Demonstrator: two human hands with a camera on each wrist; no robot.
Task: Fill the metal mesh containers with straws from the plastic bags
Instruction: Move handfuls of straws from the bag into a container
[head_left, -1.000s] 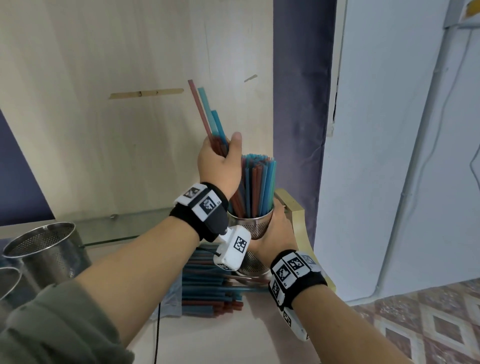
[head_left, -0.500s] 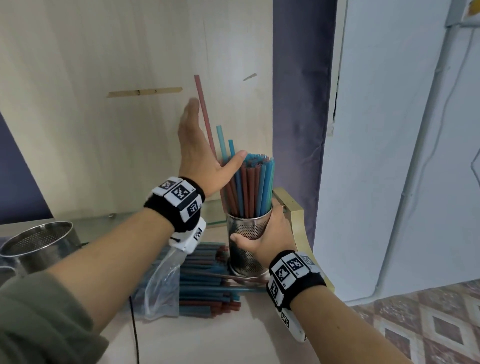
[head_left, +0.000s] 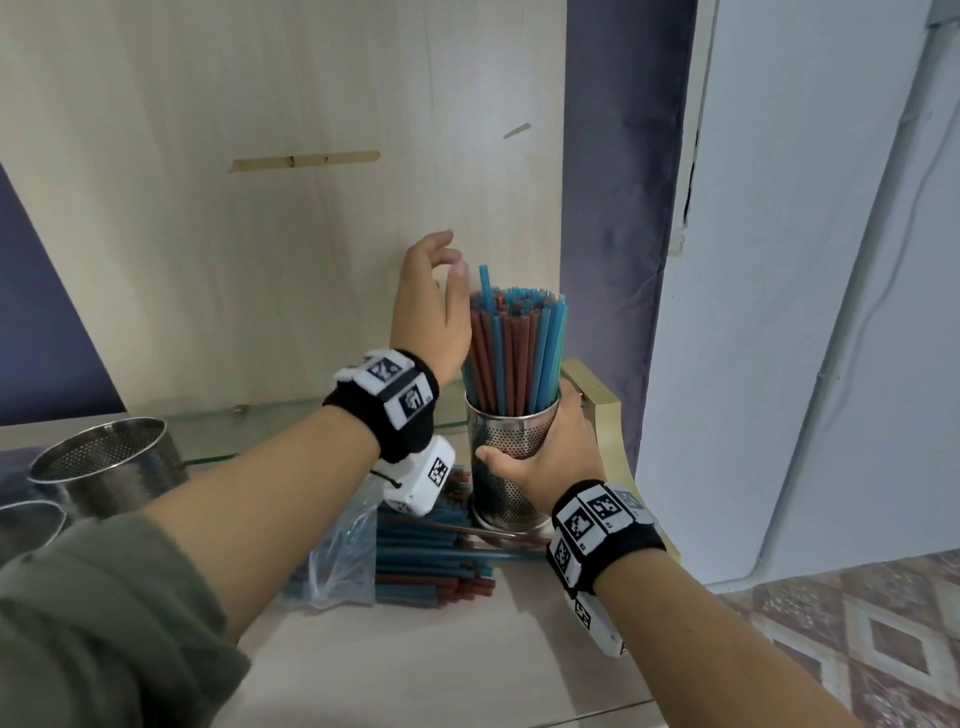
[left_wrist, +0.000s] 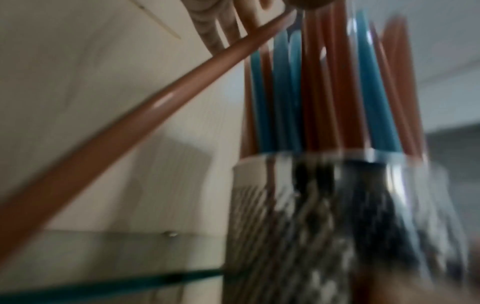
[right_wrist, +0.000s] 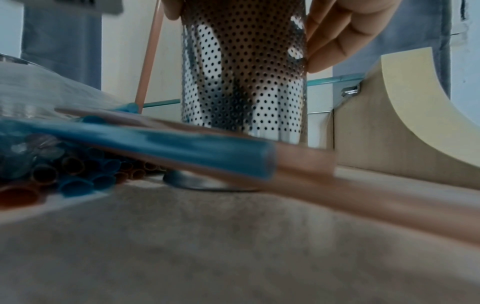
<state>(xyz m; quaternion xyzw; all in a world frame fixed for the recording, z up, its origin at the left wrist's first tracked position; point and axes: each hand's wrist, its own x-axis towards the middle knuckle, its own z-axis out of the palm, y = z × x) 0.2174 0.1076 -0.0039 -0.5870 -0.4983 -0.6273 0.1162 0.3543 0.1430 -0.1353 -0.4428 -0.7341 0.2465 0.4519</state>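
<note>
A perforated metal container (head_left: 511, 467) stands on the wooden top, packed with upright red and blue straws (head_left: 519, 348). My right hand (head_left: 545, 452) grips its wall from the right, and its fingers (right_wrist: 337, 35) are curled round the mesh (right_wrist: 244, 67). My left hand (head_left: 444, 270) hovers at the left of the straw tops with loose fingers, holding nothing. One blue straw (head_left: 485, 288) stands a little higher than the others. Outside the container, on its left, leans a red straw (left_wrist: 135, 123), also seen as the red straw (right_wrist: 148, 61) with its foot on the pile.
A clear plastic bag (head_left: 343, 561) with several red and blue straws (head_left: 431, 556) lies in front of the container. Two empty mesh containers (head_left: 104, 467) stand at the far left. A wooden panel rises behind, a curved wooden side piece (head_left: 608, 415) at the right, and a glass shelf (right_wrist: 335, 79) behind.
My left hand has let go of the straws it held over the container and has come down beside the straw tops. The tall red straw no longer sticks up above the bundle.
</note>
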